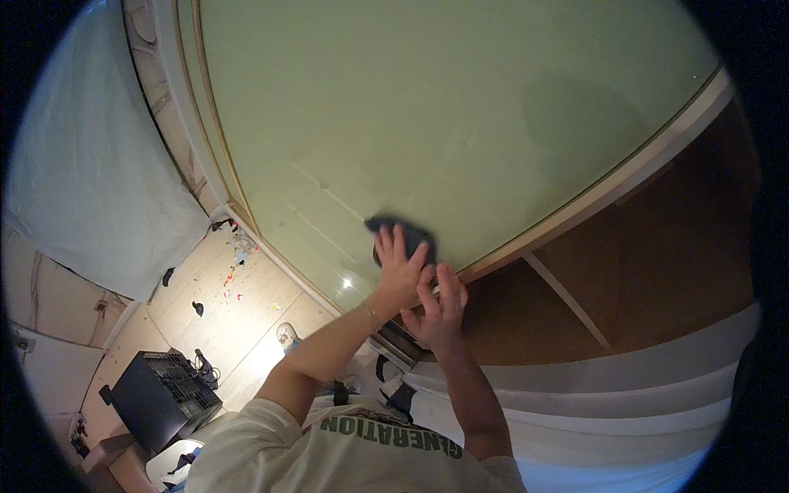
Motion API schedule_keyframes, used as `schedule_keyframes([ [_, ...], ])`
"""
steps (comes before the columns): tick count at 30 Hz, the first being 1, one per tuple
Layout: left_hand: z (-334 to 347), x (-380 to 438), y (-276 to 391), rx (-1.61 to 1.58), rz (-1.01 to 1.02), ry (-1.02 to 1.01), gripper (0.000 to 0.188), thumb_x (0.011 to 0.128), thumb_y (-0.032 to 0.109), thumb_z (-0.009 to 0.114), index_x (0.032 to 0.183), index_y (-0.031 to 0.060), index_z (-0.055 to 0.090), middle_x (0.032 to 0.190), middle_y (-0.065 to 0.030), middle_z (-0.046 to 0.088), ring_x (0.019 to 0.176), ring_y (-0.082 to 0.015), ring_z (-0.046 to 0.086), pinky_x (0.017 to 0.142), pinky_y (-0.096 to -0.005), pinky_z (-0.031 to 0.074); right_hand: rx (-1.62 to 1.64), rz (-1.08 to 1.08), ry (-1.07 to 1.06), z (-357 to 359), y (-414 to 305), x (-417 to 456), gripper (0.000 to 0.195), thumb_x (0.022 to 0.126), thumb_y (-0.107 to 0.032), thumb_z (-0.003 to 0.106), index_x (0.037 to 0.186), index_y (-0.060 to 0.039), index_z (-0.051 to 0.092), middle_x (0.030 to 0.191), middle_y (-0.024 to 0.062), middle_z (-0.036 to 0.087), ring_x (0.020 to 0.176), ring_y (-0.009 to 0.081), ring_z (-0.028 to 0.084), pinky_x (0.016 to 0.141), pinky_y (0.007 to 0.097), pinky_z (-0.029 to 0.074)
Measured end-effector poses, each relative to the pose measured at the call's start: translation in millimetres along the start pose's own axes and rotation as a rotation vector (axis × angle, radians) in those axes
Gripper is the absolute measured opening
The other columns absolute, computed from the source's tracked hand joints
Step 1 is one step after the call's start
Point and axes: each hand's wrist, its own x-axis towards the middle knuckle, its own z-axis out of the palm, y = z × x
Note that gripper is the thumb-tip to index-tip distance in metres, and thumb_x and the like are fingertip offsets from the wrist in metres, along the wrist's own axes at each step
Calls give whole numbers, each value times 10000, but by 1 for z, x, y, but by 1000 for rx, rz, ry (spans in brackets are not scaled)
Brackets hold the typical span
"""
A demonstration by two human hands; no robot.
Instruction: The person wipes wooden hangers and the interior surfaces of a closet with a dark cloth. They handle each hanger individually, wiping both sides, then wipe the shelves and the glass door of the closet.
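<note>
My left hand (397,262) lies flat on a dark cloth (424,237), its fingers spread over the top. Beneath the cloth is a large, glossy pale green panel (382,135) with a light wooden frame. Close beside the left wrist, my right hand (442,311) has its fingers bent and apart, near the panel's lower corner. Nothing shows in the right hand; whether its fingertips touch the cloth or the frame, I cannot tell. Faint streaks and a bright light reflection mark the panel left of the cloth.
Dark brown panelling (629,265) borders the frame on the right. Small colourful scraps (237,249) litter the pale floor (246,320) at left. A black wire-fronted box (163,394) stands there, with a cable beside it. White sheeting (92,154) hangs at far left.
</note>
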Motion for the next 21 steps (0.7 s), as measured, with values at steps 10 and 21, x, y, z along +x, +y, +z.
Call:
schedule_keyframes([
  [10, -91, 163, 82, 35, 310, 110, 472, 720, 367, 624, 1182, 340, 532, 1365, -140, 337, 1212, -433, 291, 942, -646, 205, 33, 4, 457, -42, 5, 38, 571, 874, -470, 432, 1272, -68, 353, 1360, 280, 266, 1231, 432, 311, 982, 540, 269],
  [21, -85, 146, 52, 77, 489, 122, 447, 722, 365, 621, 1165, 338, 560, 1377, -81, 352, 1219, -384, 310, 959, -602, 207, 4, -46, 445, -32, -11, 54, 540, 885, -524, 395, 1150, -63, 490, 1289, 217, 375, 1174, 369, 386, 926, 498, 315],
])
